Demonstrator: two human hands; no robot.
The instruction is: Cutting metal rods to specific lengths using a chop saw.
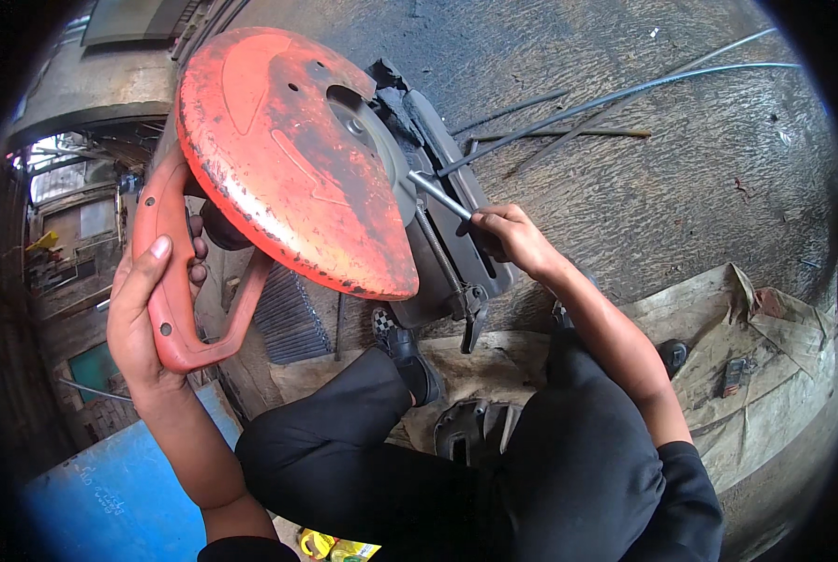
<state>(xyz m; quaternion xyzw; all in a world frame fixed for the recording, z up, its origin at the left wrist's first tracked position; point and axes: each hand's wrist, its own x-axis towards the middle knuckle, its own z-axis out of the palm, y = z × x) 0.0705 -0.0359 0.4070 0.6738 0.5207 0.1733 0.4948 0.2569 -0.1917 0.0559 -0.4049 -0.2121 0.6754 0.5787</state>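
A cut-off saw with a scuffed red blade guard (297, 178) stands in front of me on a dark grey base (442, 140). My left hand (152, 295) is wrapped around its red loop handle (168, 272). In my right hand (511, 237), the fingers are closed on a short silver metal rod (440, 197). The rod's far end reaches the grey part beside the guard, and I cannot tell whether it is fixed there. A clamp screw (437, 248) runs along the base below the rod. The blade's cutting edge is hidden by the guard.
Long steel bars (625, 94) lie across the rough floor, back right. Bundled short rods (288, 314) lie left of the base. A pale cloth sheet (765, 347) spreads at right, with a small dark object (734, 377) on it. A blue panel (124, 482) is lower left.
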